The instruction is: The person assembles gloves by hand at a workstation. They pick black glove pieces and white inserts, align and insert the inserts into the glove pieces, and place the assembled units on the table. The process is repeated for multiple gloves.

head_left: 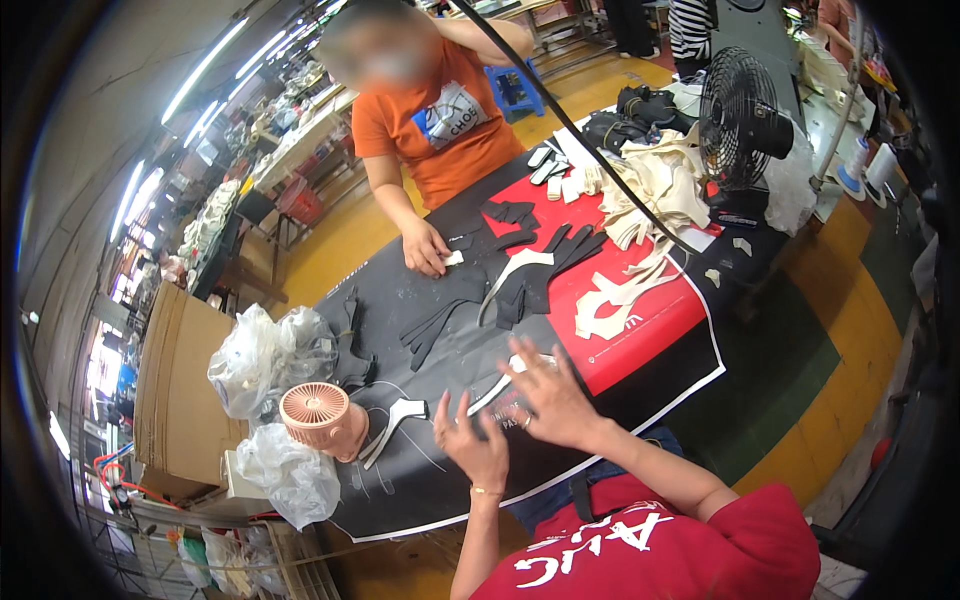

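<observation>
Over the near edge of the black table cover, my left hand (pixel 472 446) is raised with its fingers apart and nothing visible in them. Just to its right, my right hand (pixel 556 402) spreads its fingers above a narrow white cut piece (pixel 490 393) with a dark edge. The hand partly covers that piece, and I cannot tell whether they touch. Left of my left hand lies a forked white piece (pixel 402 411) with a dark end. Farther in are black cut strips (pixel 432 330) and a curved white piece (pixel 520 262).
Across the table, a person in an orange shirt has a hand (pixel 426 248) on a small white piece. A pink fan (pixel 322 420) and plastic bags (pixel 262 365) stand at left. Cream cut pieces (pixel 655 185) pile on the red area (pixel 660 330), near a black fan (pixel 742 120).
</observation>
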Action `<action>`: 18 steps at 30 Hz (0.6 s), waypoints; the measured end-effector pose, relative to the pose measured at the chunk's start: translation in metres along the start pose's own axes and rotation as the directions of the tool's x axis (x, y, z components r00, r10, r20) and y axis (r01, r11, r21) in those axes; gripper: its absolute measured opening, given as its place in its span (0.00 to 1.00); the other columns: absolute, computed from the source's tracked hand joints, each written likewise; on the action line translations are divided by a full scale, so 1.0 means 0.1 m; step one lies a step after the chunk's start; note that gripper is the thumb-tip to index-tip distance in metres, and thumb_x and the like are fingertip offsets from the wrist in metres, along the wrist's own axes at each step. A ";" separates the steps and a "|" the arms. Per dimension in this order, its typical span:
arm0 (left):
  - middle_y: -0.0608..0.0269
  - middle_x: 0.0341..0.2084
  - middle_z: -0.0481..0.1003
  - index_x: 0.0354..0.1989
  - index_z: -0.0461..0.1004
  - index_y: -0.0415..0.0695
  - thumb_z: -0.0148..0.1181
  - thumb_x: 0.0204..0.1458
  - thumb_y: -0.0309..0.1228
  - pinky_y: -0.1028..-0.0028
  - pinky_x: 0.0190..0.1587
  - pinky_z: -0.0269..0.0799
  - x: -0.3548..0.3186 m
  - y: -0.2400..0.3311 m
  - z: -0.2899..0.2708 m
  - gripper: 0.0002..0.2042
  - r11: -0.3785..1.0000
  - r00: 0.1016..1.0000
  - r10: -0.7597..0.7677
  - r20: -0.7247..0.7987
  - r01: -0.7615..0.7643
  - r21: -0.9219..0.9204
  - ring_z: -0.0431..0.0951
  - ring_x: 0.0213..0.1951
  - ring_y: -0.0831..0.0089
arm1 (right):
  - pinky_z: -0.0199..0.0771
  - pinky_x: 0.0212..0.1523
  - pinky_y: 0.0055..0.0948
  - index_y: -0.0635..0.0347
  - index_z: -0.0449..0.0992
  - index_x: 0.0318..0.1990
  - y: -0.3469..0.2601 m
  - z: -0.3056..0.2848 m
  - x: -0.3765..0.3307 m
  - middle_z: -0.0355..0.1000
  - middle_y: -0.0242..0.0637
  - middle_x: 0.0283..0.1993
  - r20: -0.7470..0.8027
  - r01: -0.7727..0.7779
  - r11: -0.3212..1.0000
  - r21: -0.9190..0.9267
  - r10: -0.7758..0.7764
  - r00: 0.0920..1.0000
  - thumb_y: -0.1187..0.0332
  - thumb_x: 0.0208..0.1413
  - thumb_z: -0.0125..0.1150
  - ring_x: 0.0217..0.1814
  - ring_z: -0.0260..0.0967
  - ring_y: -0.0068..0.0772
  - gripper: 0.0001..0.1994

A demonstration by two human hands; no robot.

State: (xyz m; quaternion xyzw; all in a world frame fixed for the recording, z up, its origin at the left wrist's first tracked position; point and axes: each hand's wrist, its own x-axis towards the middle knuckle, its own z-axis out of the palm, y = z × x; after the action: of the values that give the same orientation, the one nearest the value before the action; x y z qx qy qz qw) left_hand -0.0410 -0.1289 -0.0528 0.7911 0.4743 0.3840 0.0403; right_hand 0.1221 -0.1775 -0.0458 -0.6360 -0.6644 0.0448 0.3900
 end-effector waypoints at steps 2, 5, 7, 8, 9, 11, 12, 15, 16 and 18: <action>0.40 0.65 0.61 0.58 0.72 0.37 0.64 0.54 0.38 0.52 0.66 0.52 0.18 0.11 0.20 0.25 0.999 0.994 0.024 0.103 -0.027 0.023 0.60 0.66 0.45 | 0.43 0.72 0.61 0.60 0.72 0.60 0.20 -0.09 0.07 0.52 0.52 0.74 -0.152 -0.134 0.989 -0.066 0.123 0.981 0.53 0.60 0.59 0.79 0.44 0.51 0.26; 0.40 0.65 0.61 0.57 0.73 0.37 0.64 0.54 0.40 0.53 0.67 0.53 0.34 0.18 0.45 0.25 0.996 0.962 0.014 0.273 -0.036 0.077 0.60 0.67 0.45 | 0.46 0.72 0.60 0.59 0.74 0.58 0.48 -0.19 0.07 0.56 0.53 0.71 -0.281 -0.247 0.962 -0.119 0.206 0.937 0.55 0.60 0.59 0.77 0.47 0.54 0.23; 0.39 0.64 0.64 0.52 0.76 0.38 0.65 0.54 0.38 0.52 0.66 0.53 0.34 0.19 0.51 0.21 1.000 0.945 -0.024 0.326 0.027 -0.003 0.61 0.66 0.46 | 0.48 0.71 0.59 0.60 0.74 0.57 0.60 -0.21 0.04 0.60 0.53 0.69 -0.352 -0.329 0.931 -0.159 0.258 0.900 0.56 0.60 0.59 0.76 0.49 0.55 0.22; 0.42 0.61 0.67 0.48 0.78 0.39 0.68 0.50 0.36 0.55 0.65 0.58 0.34 0.18 0.50 0.18 1.000 0.955 -0.008 0.296 0.016 -0.023 0.65 0.64 0.47 | 0.50 0.71 0.58 0.60 0.74 0.56 0.62 -0.20 0.03 0.61 0.53 0.67 -0.356 -0.290 0.936 -0.200 0.206 0.912 0.56 0.60 0.59 0.75 0.50 0.56 0.21; 0.43 0.59 0.69 0.46 0.78 0.39 0.69 0.49 0.34 0.56 0.63 0.59 0.32 0.17 0.46 0.17 0.996 0.964 0.014 0.266 0.009 -0.085 0.66 0.62 0.47 | 0.51 0.71 0.57 0.60 0.74 0.56 0.63 -0.19 0.02 0.62 0.53 0.66 -0.360 -0.284 0.932 -0.223 0.192 0.913 0.57 0.60 0.58 0.74 0.52 0.56 0.21; 0.43 0.55 0.71 0.43 0.77 0.38 0.70 0.47 0.31 0.56 0.62 0.61 0.33 0.16 0.38 0.16 0.985 0.958 0.016 0.286 0.035 -0.171 0.68 0.59 0.47 | 0.54 0.70 0.53 0.59 0.75 0.55 0.62 -0.17 0.01 0.66 0.52 0.62 -0.383 -0.272 0.912 -0.307 0.143 0.912 0.57 0.61 0.58 0.71 0.56 0.56 0.20; 0.43 0.53 0.72 0.42 0.75 0.38 0.70 0.46 0.30 0.57 0.62 0.60 0.35 0.15 0.35 0.16 0.974 0.959 0.064 0.275 0.000 -0.225 0.69 0.58 0.48 | 0.56 0.68 0.52 0.59 0.75 0.55 0.62 -0.16 0.02 0.68 0.51 0.61 -0.389 -0.269 0.913 -0.306 0.138 0.911 0.57 0.61 0.57 0.70 0.58 0.55 0.20; 0.47 0.39 0.76 0.40 0.73 0.37 0.69 0.47 0.24 0.61 0.51 0.70 0.37 0.17 0.31 0.14 0.897 0.912 -0.029 0.409 0.205 -0.391 0.76 0.47 0.51 | 0.62 0.64 0.47 0.56 0.74 0.55 0.59 -0.15 0.03 0.70 0.44 0.58 -0.419 -0.271 0.919 -0.287 0.134 0.898 0.57 0.61 0.58 0.68 0.62 0.47 0.19; 0.48 0.36 0.76 0.40 0.72 0.36 0.68 0.47 0.23 0.63 0.47 0.72 0.36 0.18 0.32 0.14 0.858 0.896 -0.088 0.436 0.290 -0.423 0.78 0.42 0.52 | 0.63 0.63 0.46 0.56 0.74 0.54 0.58 -0.15 0.04 0.71 0.42 0.57 -0.429 -0.265 0.917 -0.299 0.119 0.895 0.57 0.62 0.57 0.67 0.63 0.46 0.18; 0.48 0.34 0.77 0.40 0.71 0.35 0.67 0.48 0.23 0.62 0.44 0.74 0.31 0.16 0.31 0.13 0.842 0.935 -0.031 0.353 0.215 -0.495 0.79 0.38 0.53 | 0.66 0.60 0.44 0.54 0.75 0.54 0.58 -0.15 0.05 0.72 0.40 0.58 -0.445 -0.271 0.923 -0.271 0.130 0.886 0.55 0.61 0.59 0.66 0.65 0.44 0.19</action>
State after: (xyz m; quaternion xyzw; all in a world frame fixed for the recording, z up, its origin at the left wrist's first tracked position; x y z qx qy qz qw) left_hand -0.0014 -0.1038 -0.0497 0.7702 0.3876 0.3570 0.3593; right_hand 0.1781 -0.1689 -0.0656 -0.7523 -0.4929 -0.1624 0.4058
